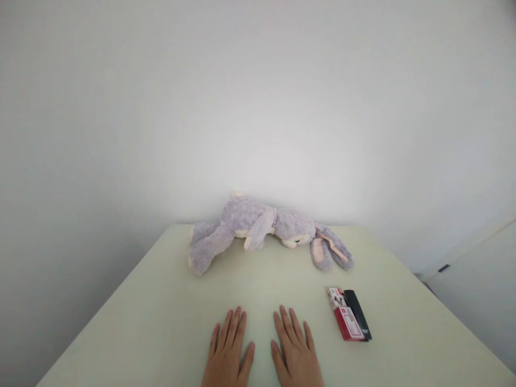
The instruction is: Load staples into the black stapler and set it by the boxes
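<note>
Both hands lie flat, palms down, on the pale table (161,301) at its near edge, side by side and close to each other without touching. The left hand (228,352) has its fingers spread out straight and holds nothing; the right hand (296,352) lies the same way, open and bare. Nearest to the right hand, just beside it toward the right edge of the table, lies a small red and white box (344,316), flat on the surface, with a black flat case (358,313) touching its far side along its length; the 2 lie together at a slight angle. The right hand does not touch them. At the far edge of the table, against the white wall (258,107), a grey plush rabbit (258,226) lies on its side, legs toward the left, head and long ears toward the right. It is well apart from both hands.
</note>
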Available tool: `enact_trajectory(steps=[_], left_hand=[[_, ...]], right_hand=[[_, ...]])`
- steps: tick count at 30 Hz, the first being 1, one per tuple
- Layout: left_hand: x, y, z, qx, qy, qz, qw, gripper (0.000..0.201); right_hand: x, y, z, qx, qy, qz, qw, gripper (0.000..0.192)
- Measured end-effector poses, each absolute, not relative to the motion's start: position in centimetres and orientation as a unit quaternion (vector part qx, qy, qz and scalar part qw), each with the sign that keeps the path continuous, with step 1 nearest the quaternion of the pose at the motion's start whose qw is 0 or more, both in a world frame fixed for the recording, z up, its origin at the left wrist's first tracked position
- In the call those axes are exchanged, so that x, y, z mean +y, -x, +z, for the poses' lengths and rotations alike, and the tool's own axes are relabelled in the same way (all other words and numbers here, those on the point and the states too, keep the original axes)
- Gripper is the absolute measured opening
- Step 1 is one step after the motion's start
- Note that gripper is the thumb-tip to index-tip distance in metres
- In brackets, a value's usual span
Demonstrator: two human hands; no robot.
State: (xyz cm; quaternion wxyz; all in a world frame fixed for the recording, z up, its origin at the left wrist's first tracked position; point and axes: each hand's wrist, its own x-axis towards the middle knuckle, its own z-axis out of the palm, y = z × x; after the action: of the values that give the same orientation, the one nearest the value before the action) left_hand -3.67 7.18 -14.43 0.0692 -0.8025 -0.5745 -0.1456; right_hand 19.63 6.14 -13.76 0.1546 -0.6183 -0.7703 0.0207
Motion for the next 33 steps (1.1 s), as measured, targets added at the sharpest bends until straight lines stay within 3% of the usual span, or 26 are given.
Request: enact_trajectory(steps=[33], left_hand=[[6.8,3.6,-13.7,-0.572,0.805,-0.143,0.060,0.069]], right_hand=[[6.1,-19.5,-13.5,-0.767,0.625,0.045,0.142,0.064]])
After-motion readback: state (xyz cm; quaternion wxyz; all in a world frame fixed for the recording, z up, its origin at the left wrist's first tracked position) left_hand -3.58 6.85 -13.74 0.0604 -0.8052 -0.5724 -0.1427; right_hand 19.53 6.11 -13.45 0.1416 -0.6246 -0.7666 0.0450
